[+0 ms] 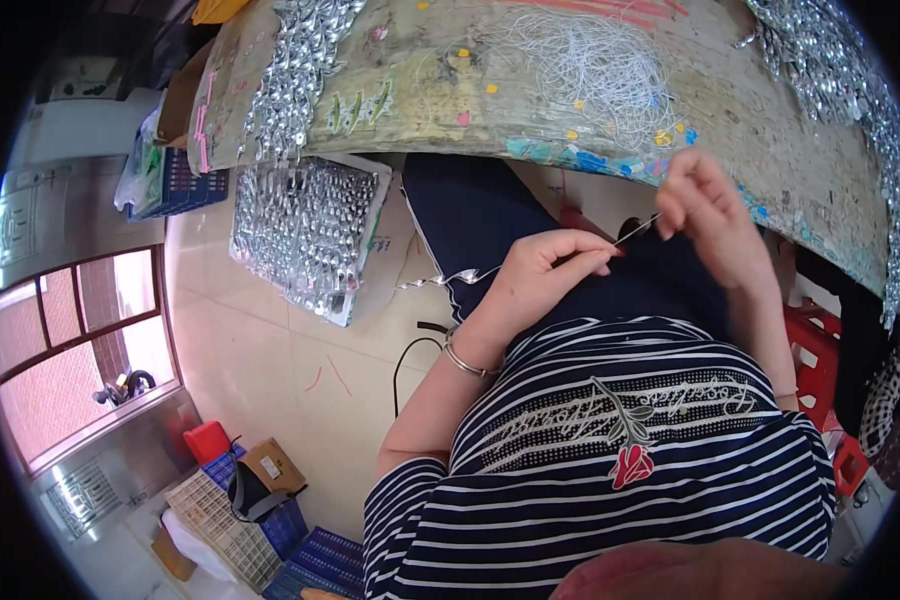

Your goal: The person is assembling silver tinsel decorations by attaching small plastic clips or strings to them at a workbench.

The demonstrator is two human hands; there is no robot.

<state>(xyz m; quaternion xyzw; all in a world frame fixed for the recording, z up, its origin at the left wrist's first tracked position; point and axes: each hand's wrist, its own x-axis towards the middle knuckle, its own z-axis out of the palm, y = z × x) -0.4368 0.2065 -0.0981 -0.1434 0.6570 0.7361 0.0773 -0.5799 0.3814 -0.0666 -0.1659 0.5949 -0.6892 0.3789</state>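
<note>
My left hand (555,272) is closed in a pinch over my lap, thumb against fingertips, on a thin thread (638,229). The thread runs taut up to my right hand (705,210), whose curled fingers pinch its other end near the table's edge. On the far side of my left hand, a short strand of twisted silver pieces (460,277) trails out to the left. A worn table (410,125) stands in front of me, with a tangled heap of white string (600,75) on it.
Silver strands (300,70) drape over the table's left end, and more silver strands (850,100) hang at its right. A flat pack covered in silver pieces (305,235) leans below. Blue crates (315,565) sit at lower left, a red stool (815,355) at right.
</note>
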